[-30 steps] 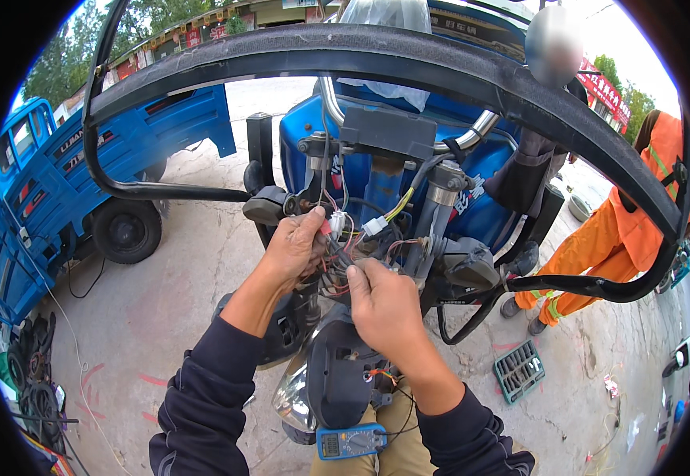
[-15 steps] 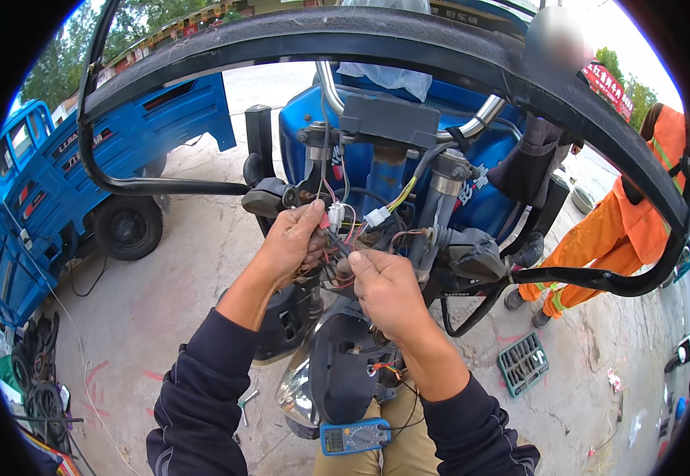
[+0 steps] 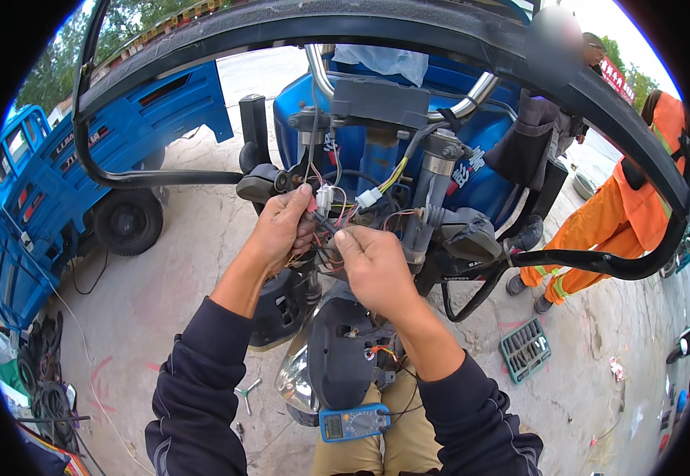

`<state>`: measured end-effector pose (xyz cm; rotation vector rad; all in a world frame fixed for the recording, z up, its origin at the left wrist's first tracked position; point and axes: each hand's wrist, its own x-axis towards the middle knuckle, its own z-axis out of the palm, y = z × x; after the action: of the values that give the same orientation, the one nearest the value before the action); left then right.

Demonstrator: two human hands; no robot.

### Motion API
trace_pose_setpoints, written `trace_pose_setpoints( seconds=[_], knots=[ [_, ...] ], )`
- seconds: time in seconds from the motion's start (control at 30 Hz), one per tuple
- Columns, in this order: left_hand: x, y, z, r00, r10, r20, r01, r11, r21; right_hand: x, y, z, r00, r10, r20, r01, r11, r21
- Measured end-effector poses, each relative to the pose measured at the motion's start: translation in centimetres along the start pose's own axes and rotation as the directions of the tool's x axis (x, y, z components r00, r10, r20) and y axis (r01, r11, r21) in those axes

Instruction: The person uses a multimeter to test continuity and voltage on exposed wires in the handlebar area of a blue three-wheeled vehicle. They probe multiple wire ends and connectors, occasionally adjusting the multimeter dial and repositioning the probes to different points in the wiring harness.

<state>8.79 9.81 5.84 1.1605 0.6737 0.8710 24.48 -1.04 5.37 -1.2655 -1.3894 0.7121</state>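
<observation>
While both hands keep the same pinching hold they had a second ago, the view has shifted, so that the wiring and the fingers now sit a little higher and further left in it. A three-armed wrench [image 3: 247, 393] on the ground [image 3: 155, 317], mostly hidden by the sleeve before, now shows whole. The multimeter [image 3: 354, 422] remains by the person's thighs, just below the dark headlight housing [image 3: 345, 357].

The wire bundle [image 3: 331, 255] hangs between the two fork tubes [image 3: 432, 186] at the front of a blue vehicle [image 3: 484, 186]. It is a loose tangle of thin strands, reddish and dark, with a black-sheathed length [image 3: 325, 226] running between the hands. The left hand [image 3: 280, 228] grasps wires between thumb and fingers, a bit of red showing at its tips; the right hand [image 3: 378, 266] grips the black-sheathed length between thumb and forefinger. Just above stand two white connectors [image 3: 369, 197], one right beside the left fingertips, the other fed by yellow wires [image 3: 396, 170].
</observation>
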Motion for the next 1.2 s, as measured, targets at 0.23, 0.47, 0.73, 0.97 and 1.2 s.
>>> trace_pose_setpoints(
  seconds=[0.23, 0.47, 0.73, 0.97, 1.2],
  knots=[
    [-0.2, 0.6, 0.1, 1.0, 0.003, -0.02, -0.001, 0.993, 0.119, 0.3, -0.7, 0.1, 0.994, -0.097, -0.041, 0.089, 0.984, -0.153],
    [-2.0, 0.2, -1.0, 0.973, 0.098, -0.21, -0.075, 0.991, 0.114, -6.1, -0.4, -7.2, 0.996, -0.092, 0.001, 0.088, 0.946, -0.311],
    [-6.8, -5.1, -4.2, 0.946, 0.323, -0.016, -0.321, 0.931, -0.174, -20.6, 8.2, -14.2, 0.89, 0.437, -0.133, -0.443, 0.896, -0.018],
    [-7.3, -6.4, -5.0, 0.903, 0.429, -0.002, -0.408, 0.859, -0.309, -29.9, 14.8, -12.7, 0.737, 0.642, -0.21, -0.663, 0.747, -0.04],
    [-7.3, -6.1, -4.0, 0.863, 0.485, -0.144, -0.503, 0.853, -0.139, -30.4, 17.8, -12.3, 0.725, 0.617, -0.306, -0.645, 0.764, 0.011]
  ],
)
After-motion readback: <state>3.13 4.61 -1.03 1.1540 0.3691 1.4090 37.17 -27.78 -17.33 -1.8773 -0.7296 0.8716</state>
